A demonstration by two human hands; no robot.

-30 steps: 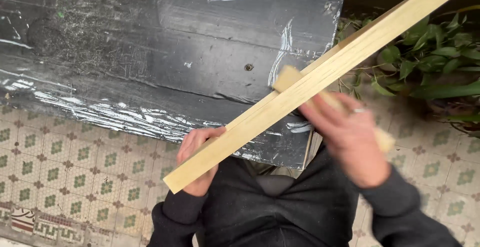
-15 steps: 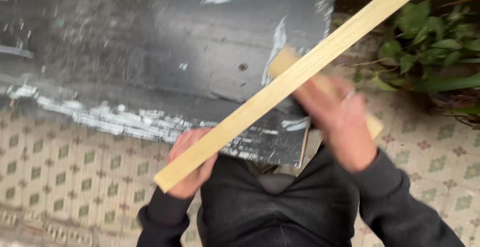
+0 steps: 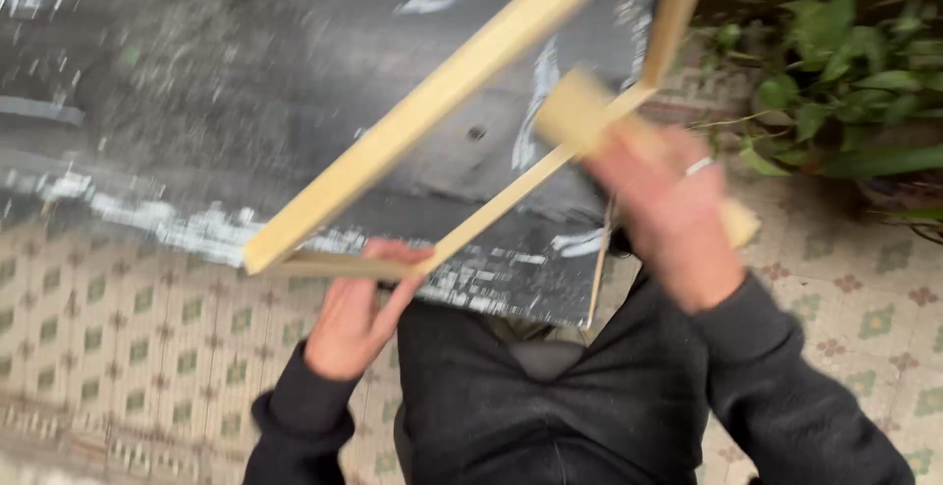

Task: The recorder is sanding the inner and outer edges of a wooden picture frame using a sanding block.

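My left hand grips the near corner of a pale wooden frame, whose long bars run up and to the right over a black worktable. My right hand, blurred and wearing a ring, is shut on a small light wooden block and presses it against the frame's thinner bar. Both arms are in dark sleeves.
The black tabletop is streaked with white paint and dust, and has a small hole. Green leafy plants stand to the right. Patterned floor tiles lie below and around me.
The wooden piece has tilted, so it now shows as an open frame instead of one bar. My right hand with the block has moved along it; the view is blurred.
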